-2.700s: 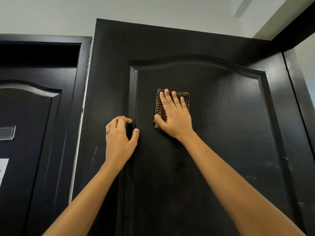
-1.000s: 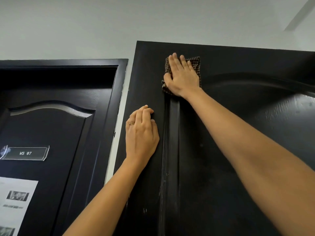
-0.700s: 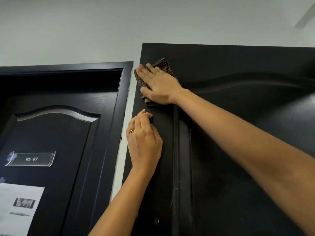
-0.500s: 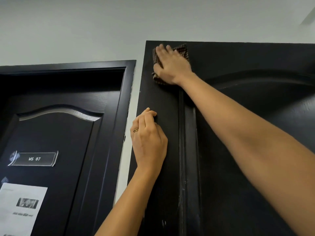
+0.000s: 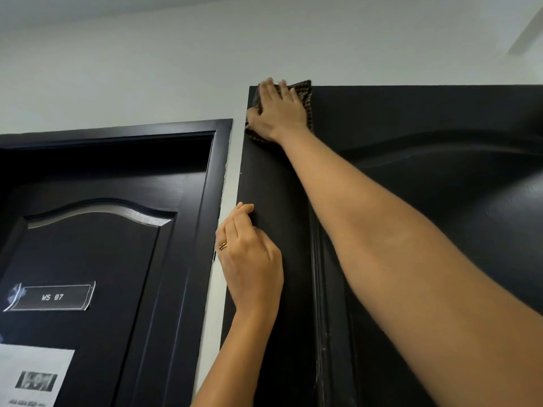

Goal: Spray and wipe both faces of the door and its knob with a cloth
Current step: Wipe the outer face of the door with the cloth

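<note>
The right hand (image 5: 279, 113) lies flat with fingers straight, pressing the cloth (image 5: 305, 92) onto the door (image 5: 411, 118) at its top left corner. Fingertips and cloth overlap the top edge, with bare wall (image 5: 176, 69) above. The left hand (image 5: 249, 257), fingers curled and holding nothing, rests by the door's left edge, near the neighbouring frame (image 5: 217, 177). Door face stretches unobstructed rightward.

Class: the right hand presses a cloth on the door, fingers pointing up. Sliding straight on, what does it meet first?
The right hand runs off the top edge of the door; beyond, only pale wall shows, probably further back.
</note>
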